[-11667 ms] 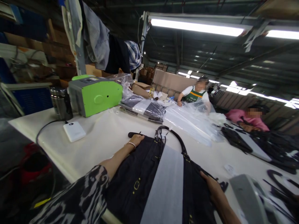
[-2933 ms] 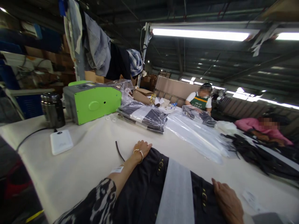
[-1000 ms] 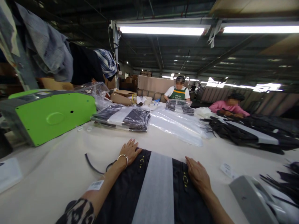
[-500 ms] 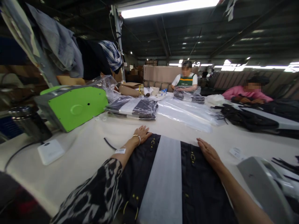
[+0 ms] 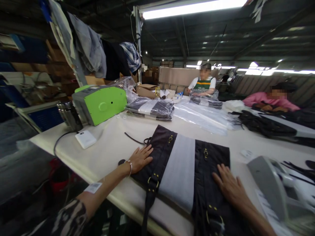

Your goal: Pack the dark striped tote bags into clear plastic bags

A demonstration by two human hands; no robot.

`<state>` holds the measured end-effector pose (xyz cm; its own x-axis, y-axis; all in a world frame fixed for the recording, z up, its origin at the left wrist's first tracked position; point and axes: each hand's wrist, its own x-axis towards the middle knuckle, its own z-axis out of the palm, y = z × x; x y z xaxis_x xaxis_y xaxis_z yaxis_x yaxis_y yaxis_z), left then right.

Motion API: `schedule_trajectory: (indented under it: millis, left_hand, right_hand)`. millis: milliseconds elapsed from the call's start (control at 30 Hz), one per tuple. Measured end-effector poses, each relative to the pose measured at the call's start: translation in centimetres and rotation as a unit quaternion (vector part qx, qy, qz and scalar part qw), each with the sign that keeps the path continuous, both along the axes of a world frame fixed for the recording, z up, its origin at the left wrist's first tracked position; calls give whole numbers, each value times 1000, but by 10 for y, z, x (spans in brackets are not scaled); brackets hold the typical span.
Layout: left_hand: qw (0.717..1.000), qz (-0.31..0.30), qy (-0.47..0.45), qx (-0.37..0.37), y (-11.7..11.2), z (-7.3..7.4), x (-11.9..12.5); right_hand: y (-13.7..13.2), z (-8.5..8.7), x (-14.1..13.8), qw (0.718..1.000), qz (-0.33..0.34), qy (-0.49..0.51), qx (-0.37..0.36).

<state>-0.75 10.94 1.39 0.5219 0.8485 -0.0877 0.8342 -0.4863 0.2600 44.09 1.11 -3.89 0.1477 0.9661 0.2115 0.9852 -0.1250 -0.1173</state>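
Observation:
A flat black fabric piece (image 5: 214, 152) with straps and brass-coloured buckles lies on the table in front of me. Down its middle runs a pale grey band (image 5: 178, 167). My left hand (image 5: 140, 159) rests on the left edge of the fabric, fingers stretched out. On the right part of the fabric lies my right hand (image 5: 228, 185), its fingers spread. Neither hand grips anything. One buckled strap (image 5: 149, 200) hangs over the front table edge, and a thin black cord (image 5: 134, 138) sticks out at the left.
Behind are a green machine (image 5: 104, 103), a plastic-wrapped black bundle (image 5: 150, 108) and clear plastic bags (image 5: 201, 116). A metal flask (image 5: 69, 114) and white device (image 5: 85, 139) stand left. A grey machine (image 5: 265, 183) is at right. Two people work across the table.
Both hands have slid back toward me along the fabric's sides, uncovering its far corners. The fabric has come to lie flatter and more fully in view. The camera view has turned slightly left.

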Motion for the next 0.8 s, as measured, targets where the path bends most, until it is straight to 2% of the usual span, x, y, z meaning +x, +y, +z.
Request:
schedule_trajectory:
  millis: [100, 167, 233, 300, 400, 467, 533, 667, 733, 800]
  left_hand:
    - [999, 27, 6, -19, -6, -14, -9]
    - [1000, 26, 11, -14, -3, -10, -11]
    - [999, 22, 29, -11, 0, 1, -9]
    - [998, 16, 51, 17, -2, 16, -2]
    - [992, 1, 28, 122, -15, 32, 14]
    - [984, -18, -19, 178, -26, 30, 24]
    - [983, -24, -45, 176, -33, 19, 29]
    - [997, 6, -30, 65, -34, -8, 22]
    - [999, 9, -22, 40, -30, -12, 15]
    - [999, 13, -12, 44, -27, -12, 11]
  right_hand:
    - [-8, -16, -7, 998, -37, -10, -59]
    - [-7, -11, -10, 996, -45, 3, -75]
    - [-5, 7, -13, 992, -55, 26, -106]
    - [-5, 31, -17, 988, -72, 39, -129]
    - [-12, 65, -28, 995, -61, 30, -76]
    - [-22, 75, -39, 999, -26, 17, -15]
    - [-34, 69, -49, 1000, -2, 5, 11]
    - [-53, 30, -53, 998, -41, 26, -32]
    - [-54, 16, -49, 997, -51, 53, -39]
    - [-54, 15, -44, 995, -43, 85, -26]
